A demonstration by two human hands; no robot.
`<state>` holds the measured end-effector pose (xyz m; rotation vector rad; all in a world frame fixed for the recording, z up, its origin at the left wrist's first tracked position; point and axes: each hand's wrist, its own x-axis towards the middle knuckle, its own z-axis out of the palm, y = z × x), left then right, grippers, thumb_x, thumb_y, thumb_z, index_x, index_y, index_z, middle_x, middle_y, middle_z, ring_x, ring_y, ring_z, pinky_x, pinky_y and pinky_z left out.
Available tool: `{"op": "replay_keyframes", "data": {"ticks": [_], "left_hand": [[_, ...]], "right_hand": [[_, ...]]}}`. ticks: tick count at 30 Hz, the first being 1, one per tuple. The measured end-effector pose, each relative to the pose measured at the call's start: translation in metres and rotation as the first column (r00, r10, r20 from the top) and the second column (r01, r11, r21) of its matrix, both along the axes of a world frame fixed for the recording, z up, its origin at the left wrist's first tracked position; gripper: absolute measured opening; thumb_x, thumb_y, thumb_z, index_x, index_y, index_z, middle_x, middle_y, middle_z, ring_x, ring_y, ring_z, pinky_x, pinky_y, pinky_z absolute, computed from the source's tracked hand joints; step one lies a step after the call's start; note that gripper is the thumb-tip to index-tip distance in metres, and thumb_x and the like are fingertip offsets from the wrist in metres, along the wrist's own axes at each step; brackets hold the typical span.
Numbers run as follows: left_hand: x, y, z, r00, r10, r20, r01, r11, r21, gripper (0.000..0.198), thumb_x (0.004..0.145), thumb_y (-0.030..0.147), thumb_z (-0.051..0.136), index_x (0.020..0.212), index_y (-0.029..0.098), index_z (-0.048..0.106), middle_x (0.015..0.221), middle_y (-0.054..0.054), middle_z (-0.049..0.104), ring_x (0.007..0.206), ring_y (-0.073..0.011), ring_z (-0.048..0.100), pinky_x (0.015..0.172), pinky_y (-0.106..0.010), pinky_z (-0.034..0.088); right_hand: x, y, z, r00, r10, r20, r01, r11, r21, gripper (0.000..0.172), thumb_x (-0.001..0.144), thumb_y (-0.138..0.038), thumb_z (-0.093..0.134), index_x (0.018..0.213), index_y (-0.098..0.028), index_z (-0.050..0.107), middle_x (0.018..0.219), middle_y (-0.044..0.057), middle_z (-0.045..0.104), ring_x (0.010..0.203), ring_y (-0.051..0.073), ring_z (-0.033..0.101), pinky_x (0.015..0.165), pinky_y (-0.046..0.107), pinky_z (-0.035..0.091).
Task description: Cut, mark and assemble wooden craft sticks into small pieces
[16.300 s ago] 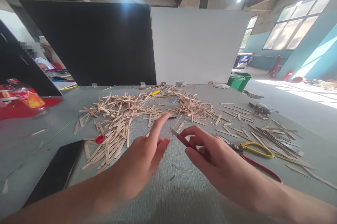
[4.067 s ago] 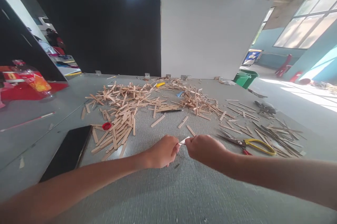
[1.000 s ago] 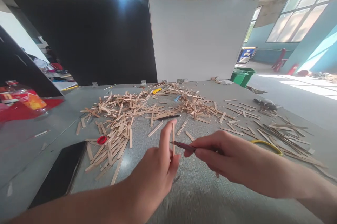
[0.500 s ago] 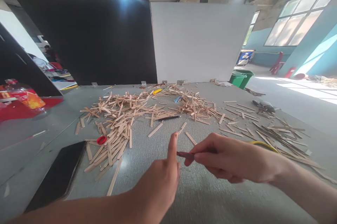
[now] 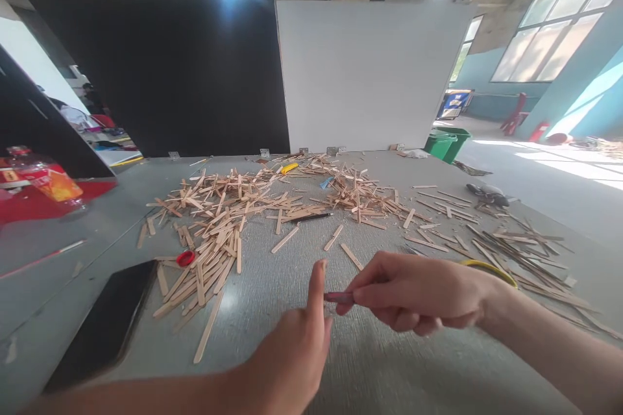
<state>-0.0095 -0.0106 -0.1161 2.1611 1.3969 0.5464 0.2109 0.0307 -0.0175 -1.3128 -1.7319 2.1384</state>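
Observation:
My right hand pinches a small dark reddish, stick-like object between thumb and fingers, its left end meeting my left hand. My left hand has one finger pointing up, while its other fingers are mostly turned away from view; whether they hold anything is hidden. Both hands are above the grey table. Beyond them lie a few loose wooden sticks and a black pen. Yellow-handled scissors, or a similar yellow loop, show behind my right wrist.
Heaps of wooden sticks spread across the table, with a red ring and a yellow object among them. A black phone lies at left, near a bottle. Upright black and white boards stand behind.
Both hands have shifted slightly down, and my right hand slightly left. The reddish object remains in my right hand, beside my left finger. The view has moved a little.

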Motion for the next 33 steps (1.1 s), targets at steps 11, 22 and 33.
{"op": "replay_keyframes", "data": {"ticks": [11,22,33], "left_hand": [[0.0,0.001,-0.007,0.996,0.073,0.056,-0.072,0.997,-0.027,0.073,0.099,0.023,0.035,0.16,0.017,-0.005,0.063,0.006,0.055,0.045,-0.0135,0.051,0.048,-0.022,0.039],[-0.001,-0.003,-0.006,0.999,-0.011,0.043,0.007,0.996,0.092,0.071,0.102,0.022,0.032,0.161,0.018,-0.008,0.06,0.007,0.054,0.047,-0.0137,0.053,0.049,-0.022,0.039],[-0.003,0.005,0.024,0.987,-0.011,0.161,0.056,0.959,-0.276,0.076,0.105,0.033,0.039,0.165,0.031,-0.008,0.074,0.004,0.061,0.041,-0.0093,0.043,0.041,-0.019,0.036]], "right_hand": [[-0.022,-0.027,-0.016,0.984,-0.173,0.044,0.156,0.955,0.25,0.027,0.101,-0.033,0.055,0.096,-0.015,0.074,0.061,-0.005,0.048,0.049,0.006,0.036,0.043,0.018,0.027],[-0.01,-0.025,-0.006,0.989,-0.13,-0.074,0.139,0.98,0.144,0.029,0.102,-0.035,0.054,0.094,-0.016,0.073,0.061,-0.007,0.041,0.049,0.006,0.028,0.042,0.018,0.024],[0.003,-0.017,0.006,0.984,-0.075,0.163,-0.002,0.904,0.428,0.035,0.102,-0.044,0.054,0.12,-0.021,0.073,0.069,-0.003,0.055,0.054,0.009,0.042,0.051,0.022,0.033]]}}
